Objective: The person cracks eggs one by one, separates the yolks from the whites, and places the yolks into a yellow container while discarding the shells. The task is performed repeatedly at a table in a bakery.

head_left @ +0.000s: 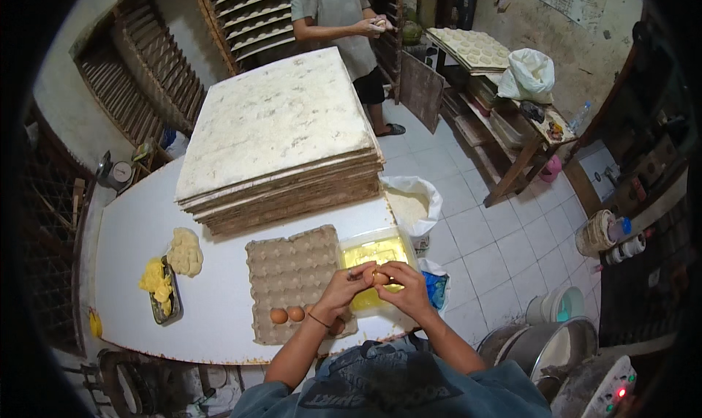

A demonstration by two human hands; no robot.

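A grey cardboard egg tray [289,253] lies on the white table [135,213], with a few brown eggs [278,315] in its row nearest the person. Just right of the egg tray stands a clear plastic container [365,235] of yellow liquid [374,250]. Over that container, also to the right of the egg tray, is a single brown egg [379,278] — held by both hands at once. The left hand [339,286] has its fingers drawn in narrowly against the egg's left side; the right hand [411,290] pinches its right side. I cannot tell whether the shell is cracked. The left forearm crosses the egg tray's near right corner.

Left of the egg tray sit a pale dough lump [186,252] and a dark pan [175,310] holding a soft yellow mass [155,277]. Directly beyond the egg tray rises a stack of floury boards [278,125]. Far beyond the egg tray — past the boards — another person [329,23] stands beside a rack of trays [252,19].
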